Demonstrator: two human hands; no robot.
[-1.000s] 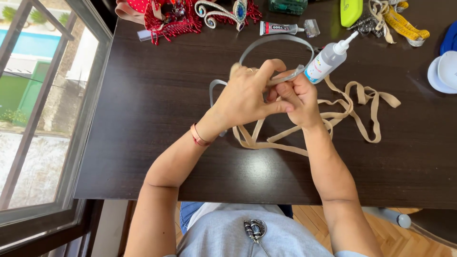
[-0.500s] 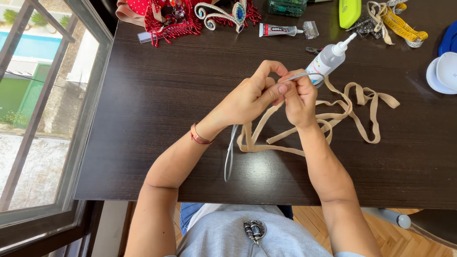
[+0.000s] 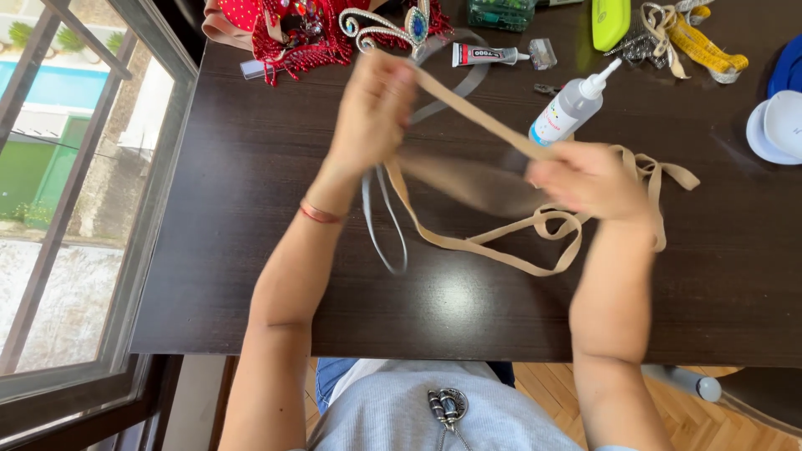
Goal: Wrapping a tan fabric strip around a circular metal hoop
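Observation:
My left hand [image 3: 372, 108] is raised over the dark wooden table [image 3: 251, 250] and is closed on a grey headband [image 3: 380, 217] together with one end of a beige ribbon [image 3: 476, 121]. The ribbon runs taut down to my right hand [image 3: 585, 179], which pinches it lower on the right. The rest of the ribbon lies in loose loops [image 3: 543, 238] on the table under my hands. Both hands are motion-blurred.
A glue bottle with a white nozzle [image 3: 572, 108] lies just behind my right hand. At the far edge sit a small glue tube [image 3: 484, 55], a jewelled tiara [image 3: 388, 25], red beaded fabric [image 3: 292, 38], a yellow tape measure [image 3: 702, 46] and white lids [image 3: 777, 125]. A window [image 3: 67, 192] is left.
My hands, together at the table's middle before, have pulled apart. The left rose up and away with the headband and ribbon end; the right moved right, stretching the ribbon taut.

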